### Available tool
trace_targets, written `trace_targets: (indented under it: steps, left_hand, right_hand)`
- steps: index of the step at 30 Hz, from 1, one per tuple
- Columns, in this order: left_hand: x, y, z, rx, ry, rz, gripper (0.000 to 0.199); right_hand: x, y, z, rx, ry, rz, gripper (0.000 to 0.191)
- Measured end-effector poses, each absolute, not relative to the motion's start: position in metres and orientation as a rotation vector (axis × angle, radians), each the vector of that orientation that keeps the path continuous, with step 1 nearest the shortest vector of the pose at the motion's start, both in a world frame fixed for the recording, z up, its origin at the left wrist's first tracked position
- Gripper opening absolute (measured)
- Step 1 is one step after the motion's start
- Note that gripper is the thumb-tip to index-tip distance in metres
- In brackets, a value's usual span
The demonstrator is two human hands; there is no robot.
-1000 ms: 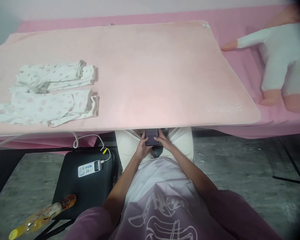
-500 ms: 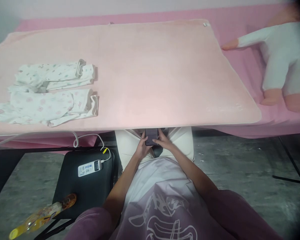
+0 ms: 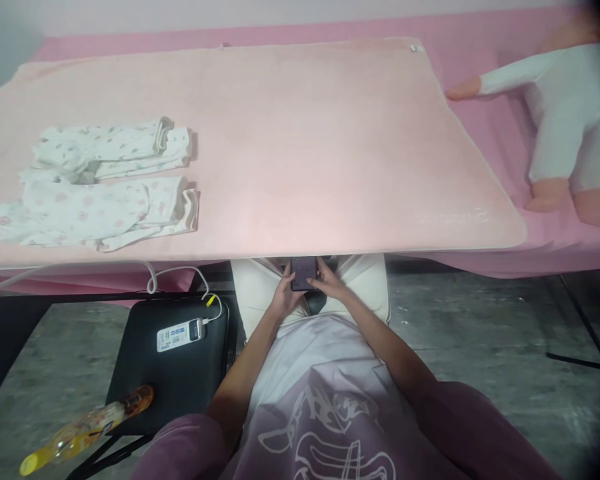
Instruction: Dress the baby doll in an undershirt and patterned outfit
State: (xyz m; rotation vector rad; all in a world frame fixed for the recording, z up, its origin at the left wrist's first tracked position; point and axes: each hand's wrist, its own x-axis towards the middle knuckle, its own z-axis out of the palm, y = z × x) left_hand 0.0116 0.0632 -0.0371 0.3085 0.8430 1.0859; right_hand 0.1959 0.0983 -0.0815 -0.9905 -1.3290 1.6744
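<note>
A dark phone [image 3: 304, 272] is held low over my lap, just below the front edge of the table. My left hand [image 3: 285, 293] grips its left side. On its right side, my right hand [image 3: 329, 281] holds it too, with the thumb over the lower part of the screen. On the pink mat [image 3: 320, 147] at the left lie two folded sets of white baby clothes, one with a small dark pattern [image 3: 105, 147] and one with pink spots [image 3: 90, 210].
A doll in white clothes [image 3: 565, 107] lies at the far right on the pink cloth [image 3: 480, 47]. Left of my legs, a black stool [image 3: 180, 383] carries a white power bank [image 3: 180, 335] with a cable and a yellow-capped bottle [image 3: 87, 430].
Both hands stay on the phone with hardly any movement. The view has shifted very slightly, so the mat, clothes and doll appear a little further right.
</note>
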Motion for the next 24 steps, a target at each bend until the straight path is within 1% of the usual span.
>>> trace_targets:
  steps: [2,7,12,17,24]
  left_hand:
    - [0.0114,0.0629,-0.0385,0.315,0.842,1.085,0.083]
    - [0.011,0.0624,-0.0415,0.32,0.828,1.086,0.083]
    - [0.0107,0.0626,-0.0392,0.313,0.828,1.083,0.081]
    - [0.0112,0.0635,-0.0358,0.309,0.825,1.09,0.082]
    - [0.0126,0.0651,-0.036,0.326,0.821,1.114,0.066]
  right_hand:
    - [0.1949,0.0983,-0.0812,-0.98,-1.32,1.678,0.093]
    - [0.1938,0.0987,-0.0808,-0.986,-1.309,1.676,0.096]
    - [0.1974,0.099,-0.0783,-0.977,-1.35,1.674,0.09]
    - [0.1958,0.1003,-0.0806,-1.003,-1.317,1.68,0.097]
    - [0.1992,0.1002,-0.0797,-0.956,-1.304,1.748,0.099]
